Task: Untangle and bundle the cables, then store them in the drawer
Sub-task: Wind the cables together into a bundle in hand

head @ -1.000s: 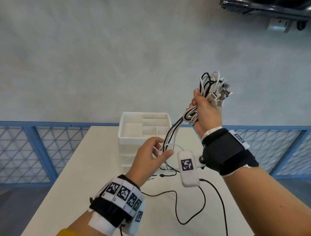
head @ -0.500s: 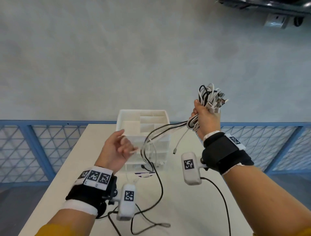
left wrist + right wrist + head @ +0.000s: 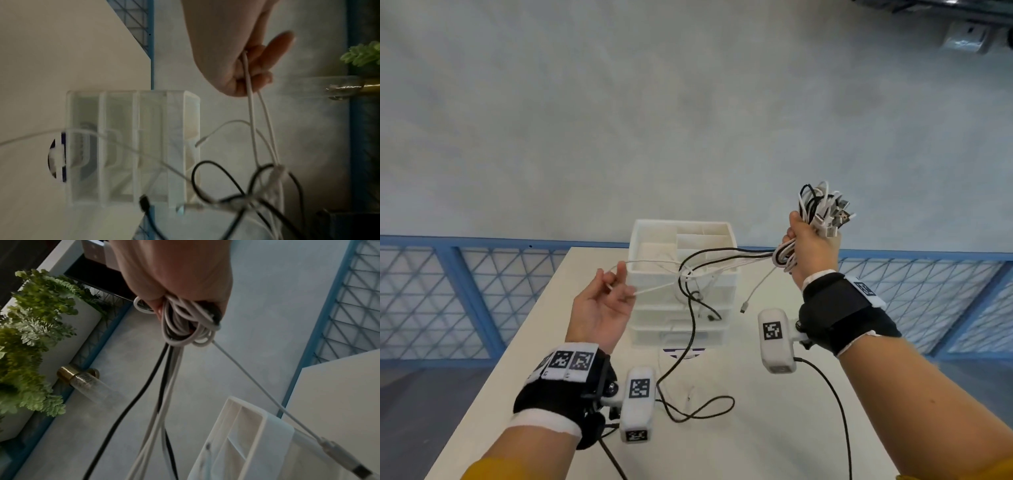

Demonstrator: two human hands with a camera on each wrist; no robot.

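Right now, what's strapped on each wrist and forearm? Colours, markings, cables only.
Both wrists carry a black wrap with a white band and square black-and-white fiducial tags: left wrist wrap, right wrist wrap. A white capsule-shaped camera pod with its own tag hangs from each: left pod, right pod. A black lead trails from the right pod. Mustard-yellow sleeve at the left forearm.

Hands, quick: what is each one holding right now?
Left hand: pinching a loop of white cable.
Right hand: gripping the cable bundle, with loose ends hanging.
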